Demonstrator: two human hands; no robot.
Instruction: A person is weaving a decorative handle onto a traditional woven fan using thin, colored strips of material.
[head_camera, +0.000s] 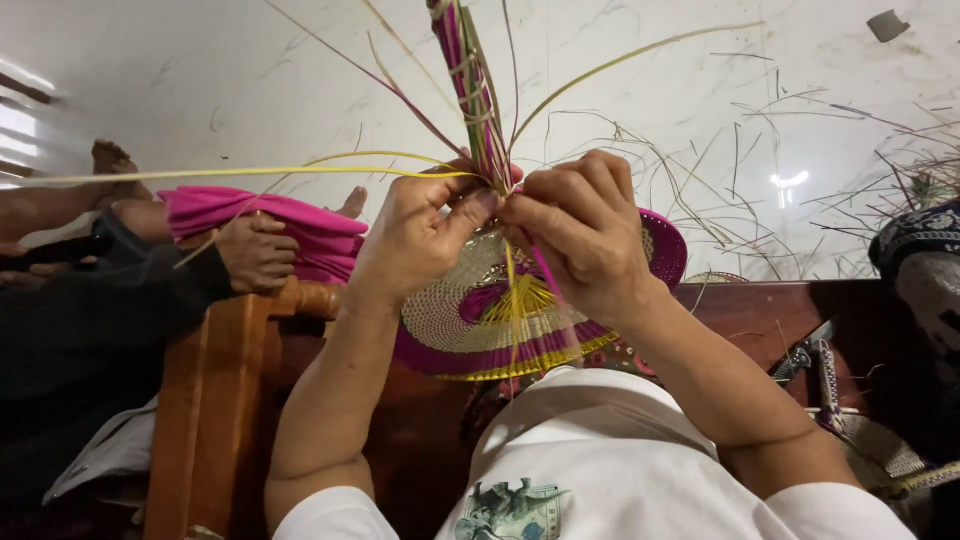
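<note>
Item: woven fan (470, 320), round, banded cream, magenta and yellow, hanging just below our hands over our lap. Our left hand (415, 240) and right hand (580, 235) both pinch closed on its bound handle bundle (475, 100), which rises upright between them. Loose yellow and pink strands (250, 172) splay outward. Beside us, another person's hand (255, 252) rests on a wooden armrest (215, 390).
</note>
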